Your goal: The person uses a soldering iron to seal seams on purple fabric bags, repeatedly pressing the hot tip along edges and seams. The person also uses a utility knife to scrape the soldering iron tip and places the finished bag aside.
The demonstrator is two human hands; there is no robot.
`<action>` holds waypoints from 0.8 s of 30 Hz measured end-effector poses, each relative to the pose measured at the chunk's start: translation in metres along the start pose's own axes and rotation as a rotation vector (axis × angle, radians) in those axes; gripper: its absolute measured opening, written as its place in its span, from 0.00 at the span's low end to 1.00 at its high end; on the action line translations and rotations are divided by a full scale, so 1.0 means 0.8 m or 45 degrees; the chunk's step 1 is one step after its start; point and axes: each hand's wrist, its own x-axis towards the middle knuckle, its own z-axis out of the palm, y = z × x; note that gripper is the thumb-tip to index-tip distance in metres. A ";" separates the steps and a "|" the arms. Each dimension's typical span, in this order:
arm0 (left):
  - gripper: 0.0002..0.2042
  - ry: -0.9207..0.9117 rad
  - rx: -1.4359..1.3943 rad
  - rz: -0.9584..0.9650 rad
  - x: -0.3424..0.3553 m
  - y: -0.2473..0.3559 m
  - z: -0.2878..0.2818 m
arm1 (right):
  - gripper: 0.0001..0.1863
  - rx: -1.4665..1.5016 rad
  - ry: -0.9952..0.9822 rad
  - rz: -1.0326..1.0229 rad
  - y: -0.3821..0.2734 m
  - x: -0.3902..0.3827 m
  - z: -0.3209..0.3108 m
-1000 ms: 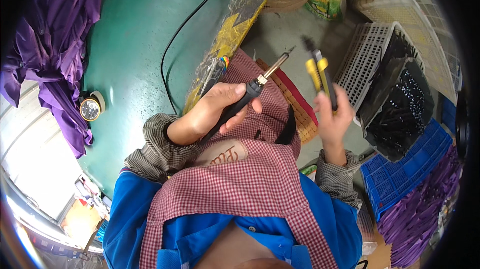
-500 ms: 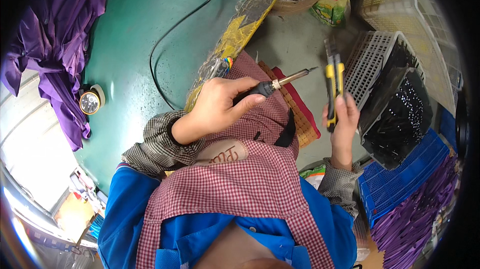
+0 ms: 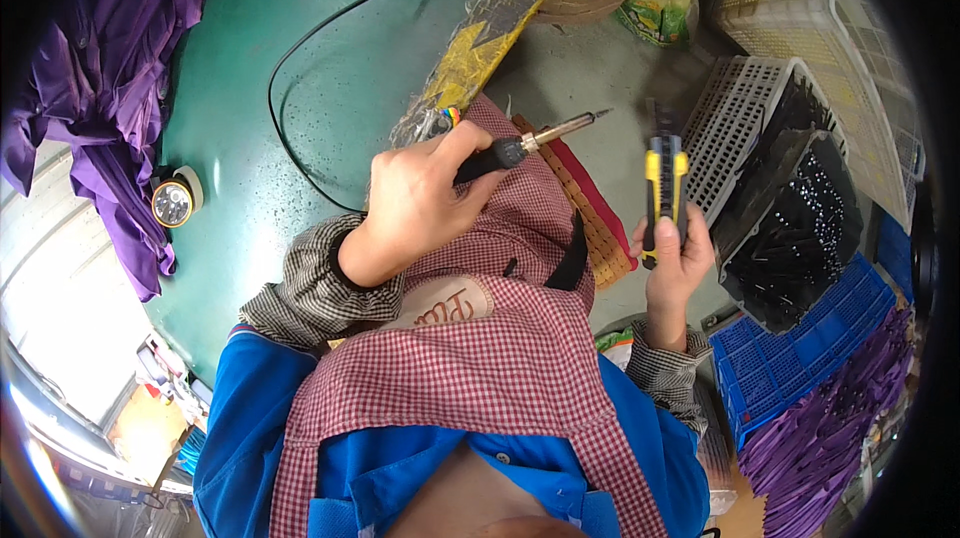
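Observation:
My left hand [image 3: 415,200] is closed round the black handle of a soldering iron [image 3: 495,157], over my lap. Its metal tip points up and to the right, touching nothing. On the right, my right hand [image 3: 678,256] grips a yellow and black utility knife [image 3: 665,183] held upright, its blade end blurred at the top. A gap separates the two tools. A black cable [image 3: 272,98] curves over the green table [image 3: 240,268] and passes behind my left hand.
Yellow and black tape covers the worn table edge [image 3: 455,68]. At the right stand a white perforated basket [image 3: 735,128] with a black bag [image 3: 795,238] of shiny pieces and a blue crate [image 3: 800,348]. Purple fabric [image 3: 95,78] and a tape roll [image 3: 178,200] lie on the left.
My left hand and the soldering iron have shifted slightly left. The utility knife has come down a little and turned in my right hand. The cable has moved left.

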 end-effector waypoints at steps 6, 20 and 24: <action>0.13 0.175 0.035 0.078 0.000 -0.005 0.007 | 0.11 -0.227 -0.041 -0.127 -0.008 0.000 0.008; 0.14 0.161 0.245 0.222 0.001 -0.008 0.001 | 0.11 -0.695 0.028 -0.373 -0.013 0.005 0.020; 0.14 0.211 0.286 0.287 0.001 -0.010 0.001 | 0.12 -0.815 0.018 -0.521 -0.016 0.008 0.023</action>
